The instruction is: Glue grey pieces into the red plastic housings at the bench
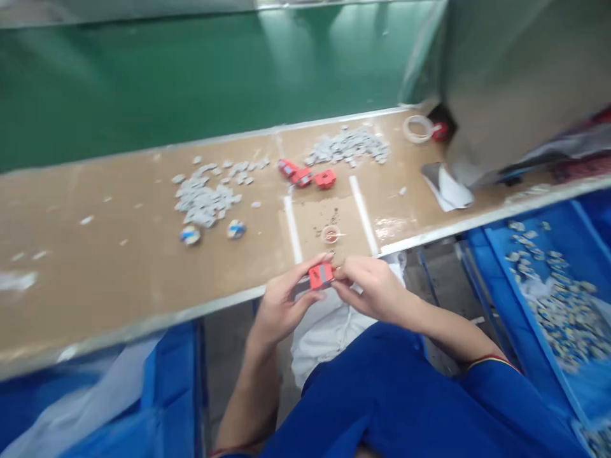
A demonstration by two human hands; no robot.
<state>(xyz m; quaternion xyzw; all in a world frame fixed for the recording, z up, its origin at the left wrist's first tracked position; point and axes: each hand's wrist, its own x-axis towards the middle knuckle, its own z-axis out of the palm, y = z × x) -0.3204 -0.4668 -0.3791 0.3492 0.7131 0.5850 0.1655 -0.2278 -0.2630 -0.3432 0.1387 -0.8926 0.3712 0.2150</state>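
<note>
My left hand (286,299) grips a small red block (321,276) with a grey band across it, thumb below and fingers above. At the block's right side my right hand (365,285) is closed in a pinch, its fingertips touching or very near the block. Whatever lies in that pinch is too small to make out. Just beyond my hands stands a small round cup (330,235) with something reddish inside, dark specks scattered around it. Farther back lie a red piece (325,179) and a short row of joined or touching red pieces (300,176).
Grey pieces lie in a left heap (203,200) and a back-right heap (351,146). Two round blue-and-white items (236,229) sit near the left heap. A tape roll (417,129) is at the back right. Blue bins flank me; the right bin (529,305) holds many small parts.
</note>
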